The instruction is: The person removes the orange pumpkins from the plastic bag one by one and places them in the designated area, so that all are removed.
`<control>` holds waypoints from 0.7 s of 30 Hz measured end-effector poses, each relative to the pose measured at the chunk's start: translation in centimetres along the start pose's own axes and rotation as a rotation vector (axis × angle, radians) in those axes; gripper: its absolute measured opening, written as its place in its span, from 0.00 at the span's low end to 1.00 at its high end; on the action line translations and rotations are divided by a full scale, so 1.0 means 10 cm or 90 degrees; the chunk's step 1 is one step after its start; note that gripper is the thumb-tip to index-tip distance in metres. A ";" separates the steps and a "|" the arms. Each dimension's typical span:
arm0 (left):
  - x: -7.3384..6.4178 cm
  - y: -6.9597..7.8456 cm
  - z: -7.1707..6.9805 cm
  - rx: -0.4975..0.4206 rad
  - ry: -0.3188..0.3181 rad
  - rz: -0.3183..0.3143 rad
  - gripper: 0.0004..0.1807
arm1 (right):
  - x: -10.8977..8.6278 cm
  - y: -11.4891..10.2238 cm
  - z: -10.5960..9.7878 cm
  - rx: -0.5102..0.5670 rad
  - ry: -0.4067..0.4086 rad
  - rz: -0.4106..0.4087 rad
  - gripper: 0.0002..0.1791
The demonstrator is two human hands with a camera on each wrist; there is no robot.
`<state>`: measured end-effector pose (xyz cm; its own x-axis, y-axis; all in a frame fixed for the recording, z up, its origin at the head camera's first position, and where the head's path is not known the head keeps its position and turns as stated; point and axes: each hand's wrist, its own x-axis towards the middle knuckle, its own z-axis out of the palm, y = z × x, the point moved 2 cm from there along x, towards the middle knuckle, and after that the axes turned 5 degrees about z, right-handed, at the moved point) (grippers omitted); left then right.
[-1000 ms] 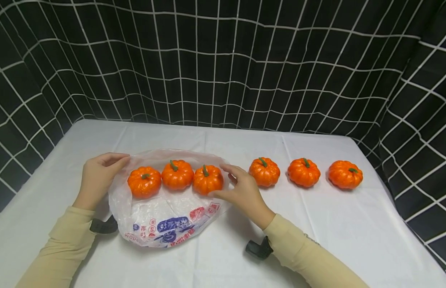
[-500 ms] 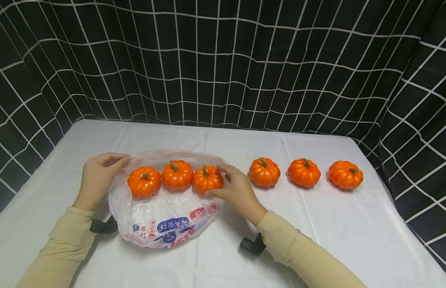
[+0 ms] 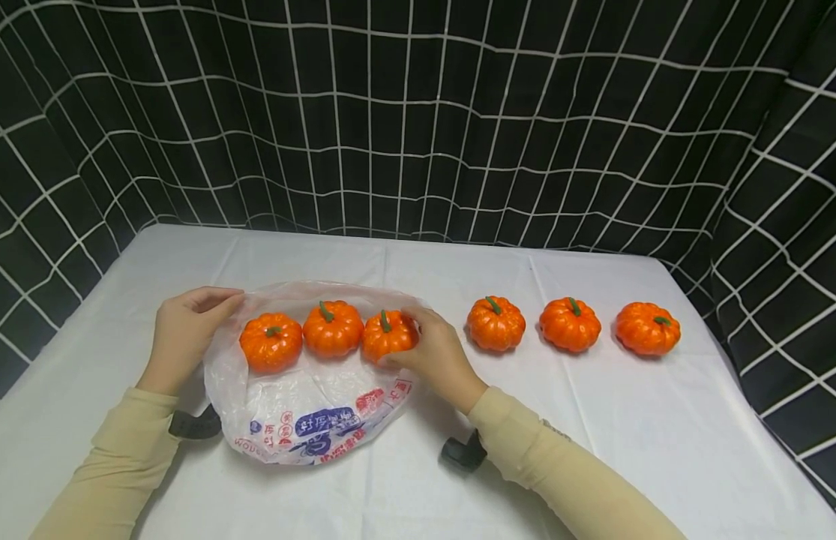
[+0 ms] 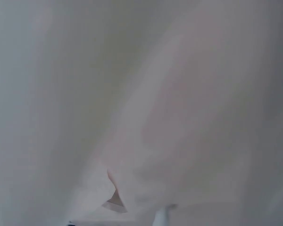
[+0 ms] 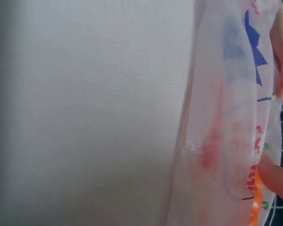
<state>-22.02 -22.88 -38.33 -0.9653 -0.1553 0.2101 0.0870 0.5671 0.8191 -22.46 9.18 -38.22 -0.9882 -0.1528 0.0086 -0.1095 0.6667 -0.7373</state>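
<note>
At the left of a white plastic bag (image 3: pixel 256 420) with red and blue print, my left hand (image 3: pixel 188 330) pinches the bag's rim between thumb and fingers. Three small orange pumpkins with green stems lie in a row in the bag's mouth: a left pumpkin (image 3: pixel 271 352), a middle pumpkin (image 3: pixel 332 334) and a right pumpkin (image 3: pixel 384 341). My right hand (image 3: pixel 444 360) grips the right pumpkin from its right side, thumb in front and fingers behind. In the right wrist view, the bag (image 5: pixel 217 117) hides most of the pumpkins. Pale, blurred bag plastic (image 4: pixel 179 94) fills the left wrist view.
Three more orange pumpkins stand in a row on the white tablecloth (image 3: pixel 593 420), to the right of the bag: a near one (image 3: pixel 496 326), a middle one (image 3: pixel 570 326) and a far one (image 3: pixel 647 330). A black curtain (image 3: pixel 418 112) with white grid lines surrounds the table.
My right hand has moved left over the bag's right rim and closed in around the right pumpkin. The left hand, the bag and the pumpkins have kept their places.
</note>
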 end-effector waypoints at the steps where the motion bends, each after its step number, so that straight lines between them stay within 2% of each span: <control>1: 0.00 0.00 0.00 0.000 0.000 0.000 0.27 | 0.01 0.00 0.01 -0.003 -0.003 0.002 0.42; 11: 0.00 0.01 0.00 0.006 0.000 -0.001 0.27 | 0.03 0.00 0.04 -0.033 -0.001 -0.001 0.40; 21: 0.00 0.02 0.00 0.004 0.005 0.008 0.26 | -0.05 0.01 -0.02 -0.019 0.013 -0.008 0.39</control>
<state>-22.03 -22.82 -38.18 -0.9621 -0.1541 0.2251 0.0981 0.5746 0.8125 -22.03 9.46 -38.17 -0.9886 -0.1471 0.0319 -0.1253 0.6868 -0.7160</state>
